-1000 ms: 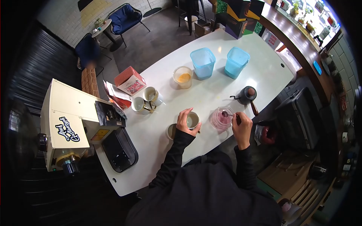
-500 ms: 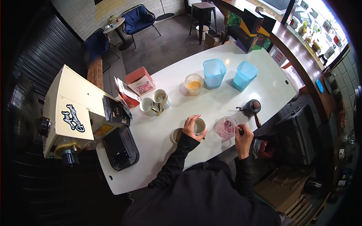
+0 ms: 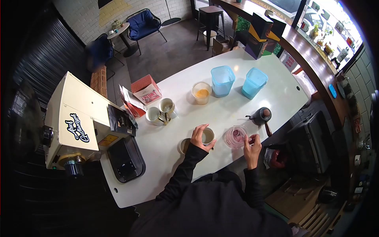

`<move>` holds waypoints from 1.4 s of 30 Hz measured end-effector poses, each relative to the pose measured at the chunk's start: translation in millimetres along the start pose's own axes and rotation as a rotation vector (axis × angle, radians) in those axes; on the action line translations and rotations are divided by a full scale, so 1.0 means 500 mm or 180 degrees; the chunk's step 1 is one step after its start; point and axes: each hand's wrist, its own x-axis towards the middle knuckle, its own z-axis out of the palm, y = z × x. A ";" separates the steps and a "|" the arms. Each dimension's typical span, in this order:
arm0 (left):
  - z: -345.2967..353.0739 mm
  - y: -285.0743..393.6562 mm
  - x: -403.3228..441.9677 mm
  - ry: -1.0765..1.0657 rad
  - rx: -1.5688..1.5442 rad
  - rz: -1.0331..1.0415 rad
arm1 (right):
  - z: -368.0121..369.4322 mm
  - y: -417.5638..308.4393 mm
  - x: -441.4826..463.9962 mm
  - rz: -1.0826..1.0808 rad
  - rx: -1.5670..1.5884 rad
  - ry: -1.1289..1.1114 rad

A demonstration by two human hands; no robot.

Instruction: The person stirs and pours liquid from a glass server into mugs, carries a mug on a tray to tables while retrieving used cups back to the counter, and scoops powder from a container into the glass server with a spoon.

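My left hand [image 3: 200, 138] curves its fingers and thumb round a light-coloured mug [image 3: 207, 136] on the white table. Partly behind that wrist is another round cup-like vessel [image 3: 184, 146]. My right hand [image 3: 252, 150] is closed in a pinch at the near right rim of a clear plastic tub [image 3: 235, 137] with pinkish contents. Whatever lies between those fingertips is too small to make out. A dark gooseneck kettle [image 3: 261, 116] with a wooden handle stands just beyond my right hand.
Two mugs [image 3: 154, 115] with spoons stand left, near a red-and-white box [image 3: 147, 90]. Farther back are a tub with orange-brown contents [image 3: 201, 93] and two blue containers [image 3: 223, 81]. A cream machine [image 3: 75, 118] and a black tray [image 3: 126, 157] border the left side.
The view has shifted slightly, so the table sits a little lower in it. Both hands keep nearly the same places at the mug and the clear tub.
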 end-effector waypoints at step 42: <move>0.006 -0.005 -0.005 -0.0056 0.0075 -0.0184 | 0.078 0.011 0.051 0.0089 0.0511 -0.0209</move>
